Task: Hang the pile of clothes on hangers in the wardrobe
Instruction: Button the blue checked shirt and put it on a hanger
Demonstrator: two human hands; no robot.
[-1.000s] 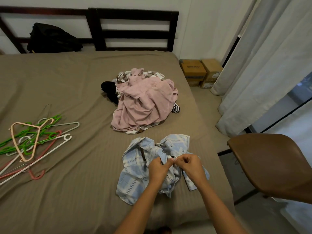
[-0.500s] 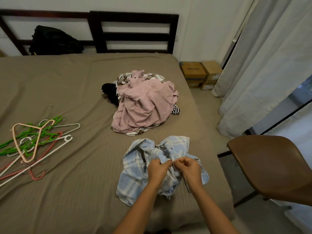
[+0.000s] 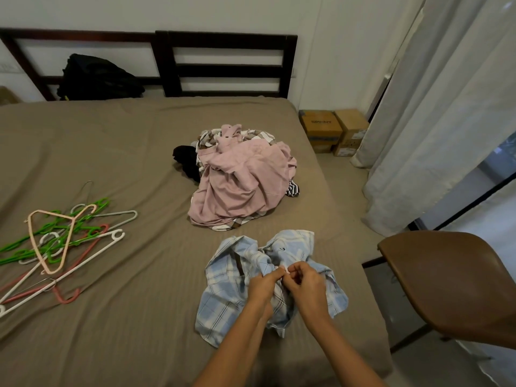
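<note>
Both hands are bunched up right next to each other at the front of a light blue plaid shirt (image 3: 223, 303). The left hand (image 3: 262, 286) has its fingers curled around a fold of the fabric, and the right hand (image 3: 305, 283) pinches a small bit of it between thumb and fingertips, maybe a button, too small to tell. The shirt itself lies crumpled on the near edge of the bed (image 3: 125, 317), which has a brownish-grey sheet. Just behind it sits the pile of clothes (image 3: 240, 185), with a pink garment on top, a brown-and-white checked one under that, something black poking out on the left and a striped bit on the right. Off to the left on the sheet there's a messy heap of hangers (image 3: 55, 241), green, pink, white and peach, all tangled. A black bag (image 3: 97, 76) leans against the dark headboard (image 3: 223, 65). To the right of the bed: a brown chair (image 3: 452, 283), white curtains (image 3: 435, 135) and two cardboard boxes (image 3: 335, 129) on the floor in the corner.
</note>
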